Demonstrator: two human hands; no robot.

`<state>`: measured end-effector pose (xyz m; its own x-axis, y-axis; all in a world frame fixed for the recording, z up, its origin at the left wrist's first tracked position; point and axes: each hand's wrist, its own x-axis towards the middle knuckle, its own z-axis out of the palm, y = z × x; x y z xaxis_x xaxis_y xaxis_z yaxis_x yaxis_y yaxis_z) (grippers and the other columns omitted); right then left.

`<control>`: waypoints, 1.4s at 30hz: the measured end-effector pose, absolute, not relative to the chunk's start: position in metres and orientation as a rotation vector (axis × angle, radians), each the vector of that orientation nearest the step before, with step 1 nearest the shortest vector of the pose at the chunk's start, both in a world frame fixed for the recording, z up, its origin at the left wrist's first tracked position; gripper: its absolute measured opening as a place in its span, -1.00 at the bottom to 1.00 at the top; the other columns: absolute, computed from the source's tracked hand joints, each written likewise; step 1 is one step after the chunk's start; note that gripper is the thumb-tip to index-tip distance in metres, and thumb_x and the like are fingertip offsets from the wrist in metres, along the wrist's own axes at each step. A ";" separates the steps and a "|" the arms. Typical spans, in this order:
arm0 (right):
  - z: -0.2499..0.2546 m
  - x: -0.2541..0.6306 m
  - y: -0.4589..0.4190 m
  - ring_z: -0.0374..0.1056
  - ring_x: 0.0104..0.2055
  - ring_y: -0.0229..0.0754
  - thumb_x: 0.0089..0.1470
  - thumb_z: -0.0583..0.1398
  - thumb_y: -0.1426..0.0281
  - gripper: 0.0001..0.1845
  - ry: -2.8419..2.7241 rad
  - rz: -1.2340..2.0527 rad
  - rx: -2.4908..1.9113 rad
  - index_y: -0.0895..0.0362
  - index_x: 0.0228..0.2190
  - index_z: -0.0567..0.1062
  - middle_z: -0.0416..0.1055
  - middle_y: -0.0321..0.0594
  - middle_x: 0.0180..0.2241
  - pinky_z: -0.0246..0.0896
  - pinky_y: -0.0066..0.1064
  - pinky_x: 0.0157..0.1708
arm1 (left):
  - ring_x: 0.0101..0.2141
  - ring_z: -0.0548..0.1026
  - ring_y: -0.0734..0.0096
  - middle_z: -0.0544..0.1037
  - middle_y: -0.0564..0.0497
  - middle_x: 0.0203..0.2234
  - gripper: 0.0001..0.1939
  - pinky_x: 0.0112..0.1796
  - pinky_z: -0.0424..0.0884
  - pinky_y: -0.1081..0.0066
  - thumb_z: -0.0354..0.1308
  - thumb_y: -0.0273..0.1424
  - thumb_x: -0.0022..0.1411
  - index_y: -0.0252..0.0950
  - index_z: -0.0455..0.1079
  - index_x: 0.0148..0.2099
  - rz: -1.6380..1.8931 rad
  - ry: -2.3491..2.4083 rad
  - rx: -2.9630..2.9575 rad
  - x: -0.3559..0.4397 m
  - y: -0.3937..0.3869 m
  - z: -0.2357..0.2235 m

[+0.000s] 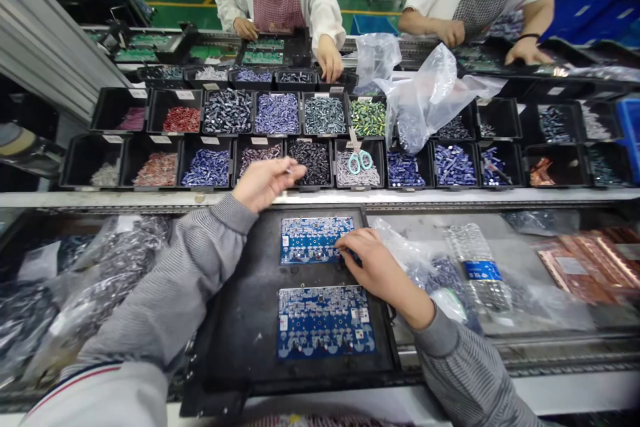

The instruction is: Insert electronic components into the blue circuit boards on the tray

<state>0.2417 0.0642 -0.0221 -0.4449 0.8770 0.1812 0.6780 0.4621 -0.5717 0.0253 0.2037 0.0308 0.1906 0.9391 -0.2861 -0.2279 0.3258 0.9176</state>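
Note:
My left hand (267,181) hovers in front of the bins of small parts, near the bin of black components (310,161). Its fingers are pinched together, and a tiny thing at their tips is too small to name. My right hand (373,263) is at the right end of the far blue circuit board (316,240), thumb and forefinger closed at its surface; what they hold is hidden. A second blue circuit board (325,323) lies nearer to me. Both boards rest in a black tray (240,327).
Two rows of black bins hold coloured components; scissors (360,161) lie on one bin. A plastic bag (423,97) drapes over others. To the right are a water bottle (477,267) and copper-coloured packs (590,267); bagged parts (115,267) lie left. Two co-workers sit opposite.

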 end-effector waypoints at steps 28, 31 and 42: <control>-0.027 0.243 0.118 0.23 -0.27 -0.13 0.05 0.12 0.52 -0.88 -2.160 0.470 -1.399 0.11 -0.49 0.37 0.37 -0.22 -0.43 0.15 -0.27 -0.21 | -0.65 0.33 0.62 0.46 -0.01 -0.62 -0.91 -0.62 0.21 0.60 0.24 -0.51 0.10 -0.47 0.47 -0.41 0.457 1.060 1.044 0.049 0.149 -0.009; -0.027 0.243 0.117 0.23 -0.26 -0.13 0.06 0.11 0.52 -0.88 -2.173 0.450 -1.407 0.11 -0.48 0.36 0.37 -0.21 -0.42 0.14 -0.26 -0.21 | -0.59 0.38 0.59 0.52 -0.03 -0.56 -0.94 -0.55 0.28 0.59 0.21 -0.57 0.09 -0.46 0.50 -0.34 0.481 1.030 1.053 0.050 0.149 -0.012; -0.034 0.242 0.113 0.21 -0.27 -0.10 0.13 0.10 0.44 -0.84 -2.192 0.283 -1.429 0.11 -0.49 0.37 0.36 -0.17 -0.44 0.15 -0.24 -0.24 | -0.55 0.47 0.51 0.53 -0.07 -0.58 -0.95 -0.53 0.33 0.56 0.16 -0.64 0.13 -0.49 0.45 -0.34 0.451 1.056 0.985 0.053 0.148 -0.011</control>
<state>0.2416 0.1134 -0.0335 -0.3205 0.8993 0.2974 0.7944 0.4262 -0.4327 0.0530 0.1484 -0.0113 0.4575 0.7256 -0.5141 0.1303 0.5172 0.8459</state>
